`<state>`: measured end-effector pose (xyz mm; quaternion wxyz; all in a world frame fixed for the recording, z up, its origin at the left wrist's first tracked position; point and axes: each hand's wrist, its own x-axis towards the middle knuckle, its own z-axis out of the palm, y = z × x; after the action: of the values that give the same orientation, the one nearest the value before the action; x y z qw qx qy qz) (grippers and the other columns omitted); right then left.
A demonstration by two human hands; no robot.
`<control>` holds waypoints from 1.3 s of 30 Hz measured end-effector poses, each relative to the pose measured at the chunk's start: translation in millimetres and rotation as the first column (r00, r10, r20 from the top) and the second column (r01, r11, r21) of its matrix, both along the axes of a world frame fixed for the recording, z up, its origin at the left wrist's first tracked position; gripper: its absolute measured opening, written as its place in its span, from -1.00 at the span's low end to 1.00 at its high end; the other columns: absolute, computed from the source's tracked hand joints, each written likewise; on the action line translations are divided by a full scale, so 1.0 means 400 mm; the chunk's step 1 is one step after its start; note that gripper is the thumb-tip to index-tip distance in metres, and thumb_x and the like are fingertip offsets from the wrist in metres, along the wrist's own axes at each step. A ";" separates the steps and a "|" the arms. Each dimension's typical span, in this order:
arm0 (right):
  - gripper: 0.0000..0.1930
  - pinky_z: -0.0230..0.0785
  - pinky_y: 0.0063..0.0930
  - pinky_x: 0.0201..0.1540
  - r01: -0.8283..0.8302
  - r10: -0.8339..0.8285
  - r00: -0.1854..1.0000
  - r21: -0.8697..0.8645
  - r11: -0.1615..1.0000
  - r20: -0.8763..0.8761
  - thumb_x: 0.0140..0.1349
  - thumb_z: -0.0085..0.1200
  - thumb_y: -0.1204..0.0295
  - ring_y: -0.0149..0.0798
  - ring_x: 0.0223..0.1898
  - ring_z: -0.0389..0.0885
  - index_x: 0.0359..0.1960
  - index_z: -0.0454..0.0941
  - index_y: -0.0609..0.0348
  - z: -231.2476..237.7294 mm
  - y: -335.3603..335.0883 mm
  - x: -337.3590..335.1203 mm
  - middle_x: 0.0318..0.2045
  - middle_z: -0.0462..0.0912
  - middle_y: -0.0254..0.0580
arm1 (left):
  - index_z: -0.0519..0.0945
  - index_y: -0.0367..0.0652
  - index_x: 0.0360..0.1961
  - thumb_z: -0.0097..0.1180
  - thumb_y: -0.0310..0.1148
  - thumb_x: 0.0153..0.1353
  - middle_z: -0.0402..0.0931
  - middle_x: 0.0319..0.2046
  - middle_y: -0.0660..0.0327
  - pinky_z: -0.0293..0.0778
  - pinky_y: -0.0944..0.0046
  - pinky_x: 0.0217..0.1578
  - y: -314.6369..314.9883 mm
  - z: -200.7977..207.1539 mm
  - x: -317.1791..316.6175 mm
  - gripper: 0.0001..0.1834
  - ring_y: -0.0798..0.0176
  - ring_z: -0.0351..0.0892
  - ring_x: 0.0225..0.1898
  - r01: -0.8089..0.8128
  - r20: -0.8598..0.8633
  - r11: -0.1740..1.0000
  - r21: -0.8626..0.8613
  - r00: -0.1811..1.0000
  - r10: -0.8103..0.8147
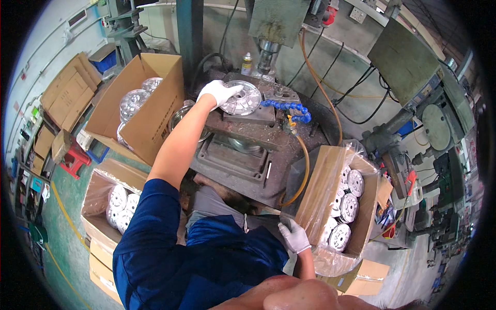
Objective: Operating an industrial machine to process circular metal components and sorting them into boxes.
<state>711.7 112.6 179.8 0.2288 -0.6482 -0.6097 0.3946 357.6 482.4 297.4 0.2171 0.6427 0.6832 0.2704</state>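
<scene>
My left hand (219,93), in a white glove, grips the left rim of a shiny round metal disc (248,98) shaped like a spoked wheel cover. Its thumb lies across the disc's upper face. The disc is on or just over a block on the press bed (253,129); contact underneath is hidden. Low by my lap, my right hand (295,236), also in a white glove, rests with its fingers loosely extended and nothing visible in them. Beside it stands the open box on the right (315,191). Above the disc hangs the press ram (267,54).
Blue segmented coolant hose (287,105) reaches toward the disc's right side. A spray can (246,64) stands behind. Metal discs (349,206) fill the plastic-lined right box. Tall cardboard box (160,116) and a lower box (95,199) hold more discs at left. A tan hose (305,165) curves nearby.
</scene>
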 end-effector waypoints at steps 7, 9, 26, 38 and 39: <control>-0.53 0.37 -0.21 0.10 0.017 -0.018 1.000 -0.052 0.999 -0.023 0.29 0.04 0.11 0.13 0.05 0.54 0.06 0.49 0.22 -0.018 0.007 -0.001 -0.05 0.59 0.18 | 0.63 -0.41 -0.12 0.15 0.34 -0.04 0.61 -0.15 -0.16 0.45 0.17 -0.04 -0.030 0.042 0.036 -0.12 -0.06 0.61 -0.06 0.025 -0.062 0.998 -0.059 0.998 -0.028; -0.53 0.37 -0.21 0.10 -0.004 0.004 0.999 0.011 1.000 -0.039 0.28 0.05 0.10 0.13 0.04 0.54 0.05 0.50 0.24 -0.001 0.012 -0.010 -0.05 0.59 0.18 | 0.61 -0.43 -0.09 0.15 0.34 -0.04 0.60 -0.12 -0.17 0.44 0.17 -0.02 -0.036 0.045 0.034 -0.10 -0.05 0.60 -0.05 0.020 -0.054 0.997 -0.071 0.998 -0.024; -0.56 0.38 -0.23 0.11 -0.078 0.075 0.996 0.067 0.995 0.043 0.28 0.06 0.18 0.09 0.05 0.54 0.08 0.49 0.21 0.038 -0.015 -0.033 -0.02 0.59 0.12 | 0.55 -0.53 -0.04 0.19 0.35 -0.09 0.57 -0.09 -0.24 0.43 0.18 0.00 -0.005 0.036 0.017 -0.01 -0.04 0.59 -0.02 0.054 -0.030 0.998 -0.042 0.998 -0.055; -0.57 0.40 -0.24 0.04 -0.234 0.222 0.966 0.091 0.968 0.131 0.28 0.09 0.20 0.08 -0.01 0.58 0.08 0.48 0.23 0.063 0.006 -0.090 -0.10 0.61 0.16 | 0.60 -0.47 -0.09 0.18 0.31 -0.04 0.61 -0.14 -0.16 0.45 0.17 -0.05 0.001 0.026 0.013 -0.10 -0.01 0.62 -0.08 0.061 -0.017 0.997 -0.048 0.998 -0.062; -0.56 0.41 -0.22 0.03 -0.243 0.223 0.963 0.130 0.961 0.151 0.27 0.09 0.19 0.10 -0.02 0.58 0.07 0.48 0.22 0.058 0.008 -0.097 -0.11 0.61 0.16 | 0.60 -0.47 -0.09 0.18 0.31 -0.04 0.61 -0.14 -0.16 0.45 0.17 -0.05 -0.006 0.033 0.017 -0.10 -0.01 0.62 -0.08 0.067 -0.022 0.997 -0.045 0.997 -0.068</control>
<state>672.8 115.8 203.0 0.1862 -0.5784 -0.7232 0.3283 364.5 479.8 310.7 0.2324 0.6634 0.6695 0.2401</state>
